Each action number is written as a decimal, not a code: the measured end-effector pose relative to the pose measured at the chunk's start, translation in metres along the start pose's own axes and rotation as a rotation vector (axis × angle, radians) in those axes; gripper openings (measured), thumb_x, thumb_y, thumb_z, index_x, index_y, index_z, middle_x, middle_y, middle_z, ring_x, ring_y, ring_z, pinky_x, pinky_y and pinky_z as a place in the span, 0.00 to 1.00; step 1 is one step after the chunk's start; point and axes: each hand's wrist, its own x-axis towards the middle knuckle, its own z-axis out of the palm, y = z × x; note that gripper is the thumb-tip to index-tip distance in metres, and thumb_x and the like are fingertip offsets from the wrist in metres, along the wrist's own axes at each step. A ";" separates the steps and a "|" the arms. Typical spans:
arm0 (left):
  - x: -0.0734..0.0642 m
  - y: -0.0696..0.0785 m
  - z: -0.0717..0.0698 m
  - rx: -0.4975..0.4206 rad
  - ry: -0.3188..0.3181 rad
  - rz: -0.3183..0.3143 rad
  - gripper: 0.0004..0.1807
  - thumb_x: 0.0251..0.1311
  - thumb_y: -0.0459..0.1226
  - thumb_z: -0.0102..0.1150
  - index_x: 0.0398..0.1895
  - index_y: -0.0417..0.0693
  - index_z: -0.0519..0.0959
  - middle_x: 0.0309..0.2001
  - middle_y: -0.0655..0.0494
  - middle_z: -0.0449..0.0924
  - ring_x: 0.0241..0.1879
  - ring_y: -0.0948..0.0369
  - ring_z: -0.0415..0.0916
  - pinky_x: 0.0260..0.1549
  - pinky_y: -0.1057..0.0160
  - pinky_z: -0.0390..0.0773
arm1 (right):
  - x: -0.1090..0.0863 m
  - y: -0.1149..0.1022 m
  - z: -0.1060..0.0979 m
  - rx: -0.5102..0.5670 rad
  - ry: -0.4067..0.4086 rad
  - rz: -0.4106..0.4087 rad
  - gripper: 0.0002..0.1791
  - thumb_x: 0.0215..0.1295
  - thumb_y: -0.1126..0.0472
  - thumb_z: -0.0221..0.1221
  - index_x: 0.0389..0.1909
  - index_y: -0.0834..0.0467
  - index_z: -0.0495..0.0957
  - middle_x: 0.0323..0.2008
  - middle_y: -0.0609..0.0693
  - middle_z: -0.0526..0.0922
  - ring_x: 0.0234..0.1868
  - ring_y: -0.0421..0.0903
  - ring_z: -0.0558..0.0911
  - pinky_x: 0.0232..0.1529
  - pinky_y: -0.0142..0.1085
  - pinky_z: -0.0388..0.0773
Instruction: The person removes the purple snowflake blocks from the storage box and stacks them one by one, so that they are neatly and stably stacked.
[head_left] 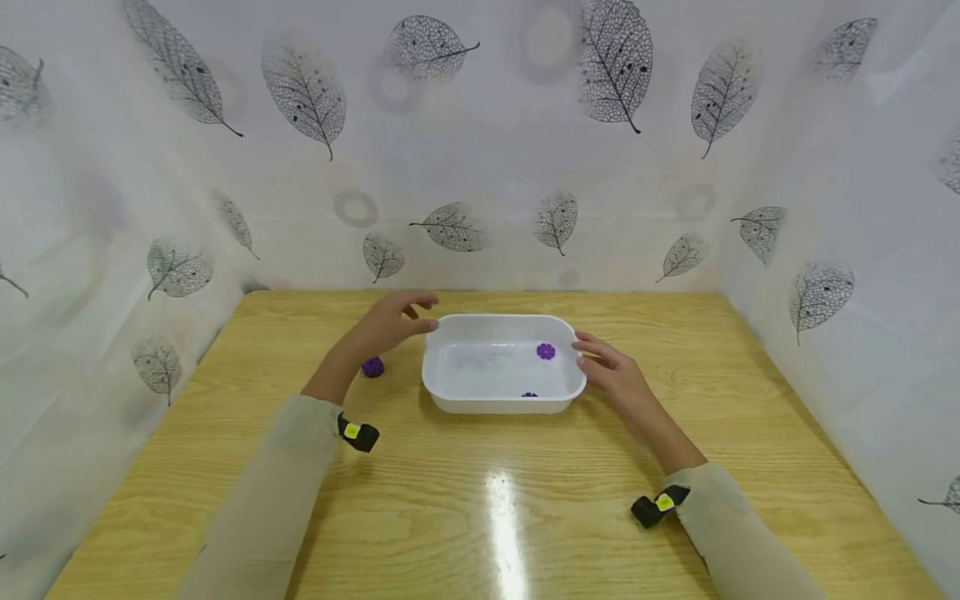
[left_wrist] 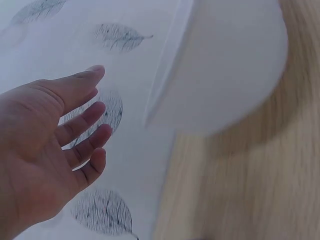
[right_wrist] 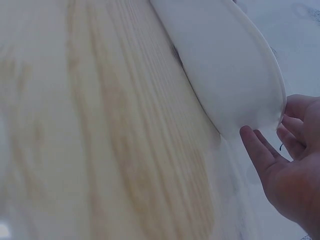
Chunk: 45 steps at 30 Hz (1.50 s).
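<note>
A white plastic basin [head_left: 480, 406] stands on the wooden table in the middle of the head view. Inside it are two purple flower-shaped pieces: one [head_left: 546, 352] shows whole, while the near wall partly hides the other [head_left: 529, 395]. At the basin's right end, my right hand [head_left: 611, 371] grips the rim, its thumb [right_wrist: 257, 147] against the outer wall. My left hand [head_left: 393, 321] hovers by the left end with loosely bent fingers and nothing in them; the left wrist view shows a gap between it and the basin. Another purple piece [head_left: 372, 367] lies beside the left wrist.
The wooden table [head_left: 420, 500] reaches back to a pale leaf-printed sheet [head_left: 480, 150], which also hangs along both sides. A black strap with a small device [head_left: 358, 433] sits on the left wrist, and a similar one [head_left: 660, 505] on the right.
</note>
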 end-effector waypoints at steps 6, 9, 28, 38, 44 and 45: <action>0.034 0.030 0.020 0.040 -0.065 0.013 0.26 0.63 0.47 0.60 0.63 0.53 0.72 0.59 0.52 0.72 0.51 0.55 0.71 0.48 0.55 0.75 | 0.000 -0.001 0.001 0.010 -0.005 -0.003 0.27 0.68 0.51 0.57 0.64 0.58 0.70 0.72 0.43 0.58 0.67 0.54 0.67 0.53 0.33 0.76; 0.048 0.040 0.032 0.050 -0.088 0.010 0.24 0.62 0.46 0.61 0.61 0.52 0.73 0.58 0.54 0.73 0.49 0.57 0.72 0.48 0.57 0.75 | 0.000 -0.001 0.000 0.007 -0.005 -0.001 0.27 0.68 0.51 0.57 0.64 0.58 0.70 0.72 0.43 0.58 0.66 0.54 0.67 0.53 0.32 0.76; 0.095 0.060 0.132 0.213 -0.280 0.071 0.29 0.60 0.45 0.62 0.64 0.48 0.71 0.62 0.53 0.73 0.61 0.57 0.69 0.62 0.58 0.66 | -0.005 -0.012 0.000 0.029 -0.033 0.013 0.25 0.70 0.56 0.55 0.65 0.60 0.68 0.73 0.46 0.57 0.66 0.55 0.67 0.56 0.38 0.75; 0.096 0.060 0.149 0.263 -0.309 0.072 0.29 0.59 0.43 0.64 0.63 0.47 0.71 0.61 0.54 0.73 0.61 0.58 0.69 0.64 0.61 0.64 | 0.001 0.003 -0.003 -0.007 -0.018 -0.019 0.27 0.67 0.48 0.57 0.64 0.55 0.70 0.72 0.41 0.59 0.66 0.52 0.67 0.55 0.35 0.75; 0.096 0.055 0.153 0.316 -0.309 0.101 0.26 0.59 0.43 0.64 0.61 0.50 0.74 0.58 0.56 0.76 0.59 0.59 0.70 0.63 0.61 0.64 | -0.001 -0.003 -0.001 0.005 -0.024 -0.011 0.25 0.69 0.53 0.56 0.64 0.57 0.70 0.72 0.43 0.58 0.66 0.53 0.67 0.54 0.33 0.75; 0.097 0.054 0.154 0.326 -0.307 0.108 0.25 0.59 0.44 0.63 0.60 0.51 0.74 0.57 0.57 0.76 0.59 0.60 0.70 0.63 0.62 0.64 | -0.002 -0.006 -0.001 0.008 -0.027 -0.008 0.25 0.70 0.54 0.55 0.64 0.58 0.69 0.72 0.43 0.58 0.66 0.54 0.67 0.54 0.33 0.75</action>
